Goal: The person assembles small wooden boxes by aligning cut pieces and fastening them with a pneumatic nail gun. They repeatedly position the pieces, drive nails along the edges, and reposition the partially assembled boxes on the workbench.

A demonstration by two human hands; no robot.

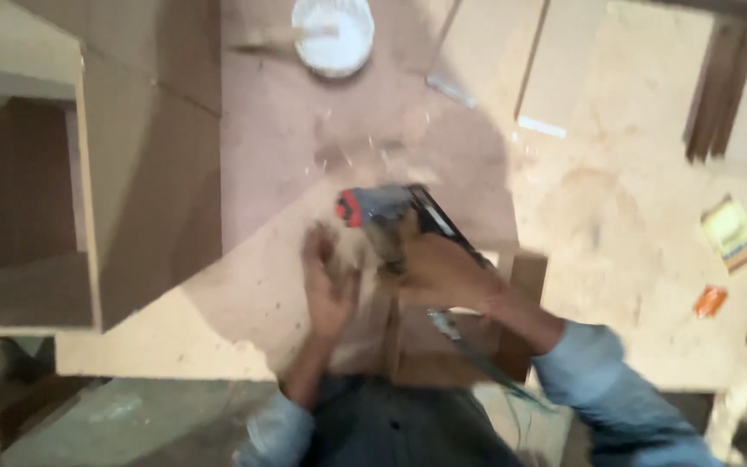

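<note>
The nail gun [391,216] sits near the middle of the bench [633,285], its grey body with a red end cap tipped down onto a small upright wood strip [391,333] that stands on a flat board [244,294]. The right hand [443,272] is wrapped around the gun's handle, fingers closed on it, and a hose [477,359] trails from the handle back toward the person's body. The left hand [328,285] lies spread and flat just beside the nose of the gun, pressing on the board next to the strip; it holds nothing (the blur hides whether its fingertips touch the strip). The gun looks heavy and rigid, nose-weighted, with a hard shell that could slip in a dusty palm, so the handle is the sound place to grip it, well clear of the nose; the hose will likely drag on it a little. The strip looks light and stiff and liable to tip unless braced. Further out, a large box-like panel assembly [149,173] stands to the left, a white bowl [333,35] rests at the far edge, and a yellow packet [728,233] and a small orange item [710,301] lie well apart to the right amid sawdust.
</note>
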